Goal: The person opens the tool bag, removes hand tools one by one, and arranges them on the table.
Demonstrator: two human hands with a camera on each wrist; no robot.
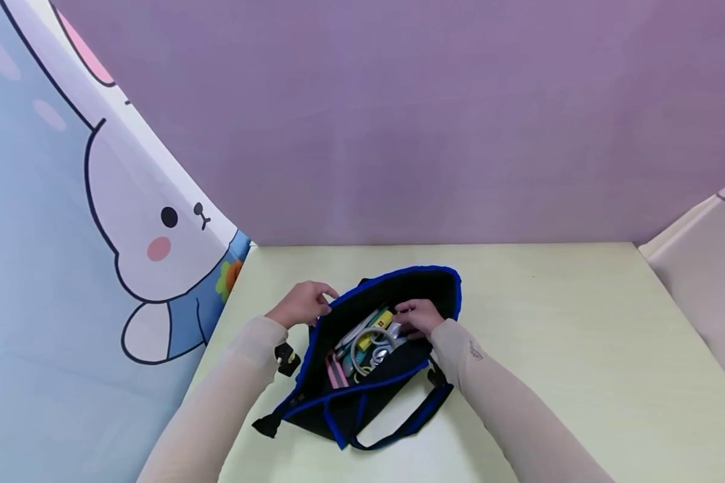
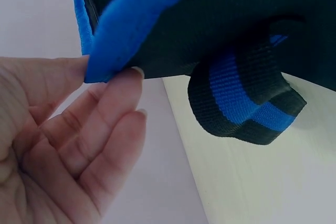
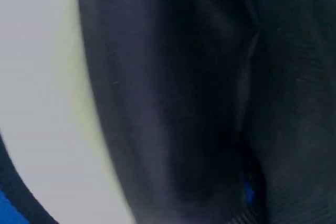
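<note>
A black bag (image 1: 429, 285) with blue edging lies wide open on the table, several small things inside. My left hand (image 1: 302, 303) is at its left rim; in the left wrist view, the thumb and fingers pinch the blue edging (image 2: 118, 35). Inside the bag, near its right side, is my right hand (image 1: 418, 316). Its fingers reach among the contents beside a yellow item (image 1: 383, 320) and something whitish; whether they grip anything is hidden. A pale grey ring (image 1: 355, 349) and a pink striped item (image 1: 336, 372) lie lower in the bag. Only dark bag fabric (image 3: 173, 98) fills most of the right wrist view.
A black and blue strap (image 1: 419, 412) loops over the pale table (image 1: 568, 349) in front of the bag. Another webbing strap (image 2: 231, 93) hangs from its outer side. A purple backdrop (image 1: 435, 121) stands behind, with a rabbit-print cloth (image 1: 157, 168) at left.
</note>
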